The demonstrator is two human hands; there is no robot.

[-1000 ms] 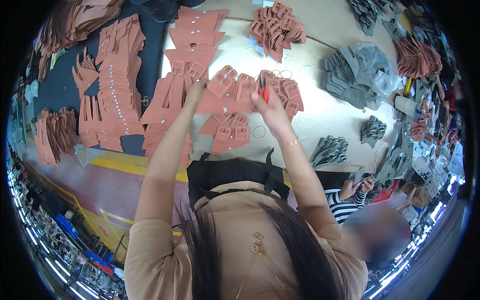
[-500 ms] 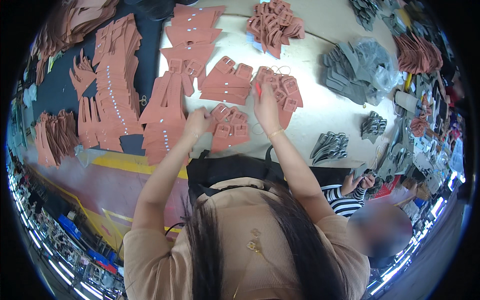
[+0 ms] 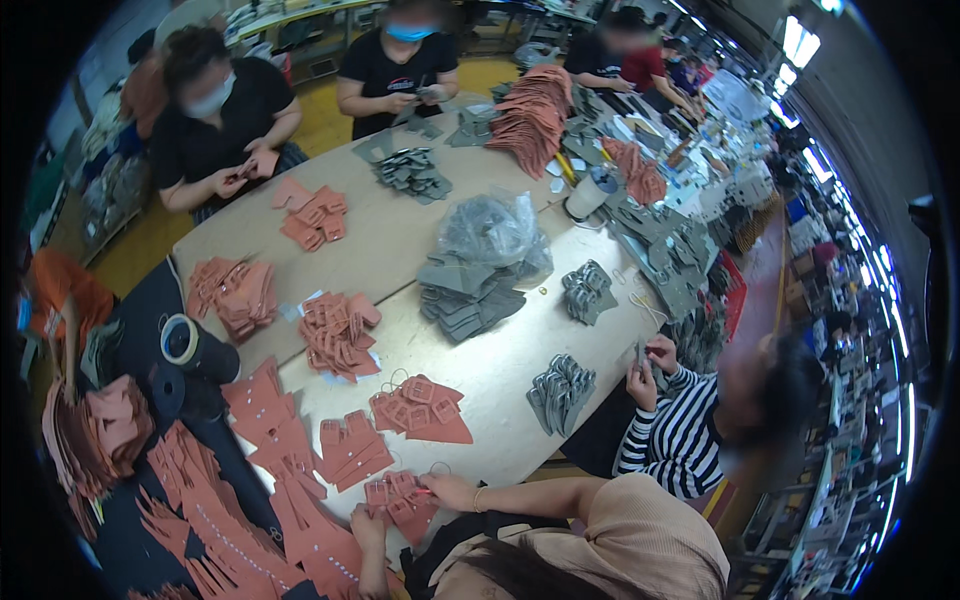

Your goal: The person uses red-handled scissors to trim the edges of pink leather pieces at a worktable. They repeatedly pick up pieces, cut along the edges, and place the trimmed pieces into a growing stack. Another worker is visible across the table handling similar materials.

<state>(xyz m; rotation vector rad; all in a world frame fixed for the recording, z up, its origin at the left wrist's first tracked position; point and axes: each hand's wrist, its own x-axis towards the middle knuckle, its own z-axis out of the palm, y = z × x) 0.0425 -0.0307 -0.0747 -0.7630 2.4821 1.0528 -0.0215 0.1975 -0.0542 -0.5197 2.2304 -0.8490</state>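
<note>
Right hand (image 3: 452, 490) now at nearest buckled pieces (image 3: 405, 510)

Terracotta buckled pieces (image 3: 403, 497), overlapping, near table (image 3: 503, 375) edge.

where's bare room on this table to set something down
Bare tabletop lies between the nearest grey bundle and the orange buckled pile left of it; more between the plastic bag and back-left orange pile. Crowded: orange pieces left of the left hand.

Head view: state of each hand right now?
Left hand: at the edge of flat terracotta pieces with square buckles; grip cannot be told.
Right hand: closed, holding a small red tool, mostly hidden.
</note>
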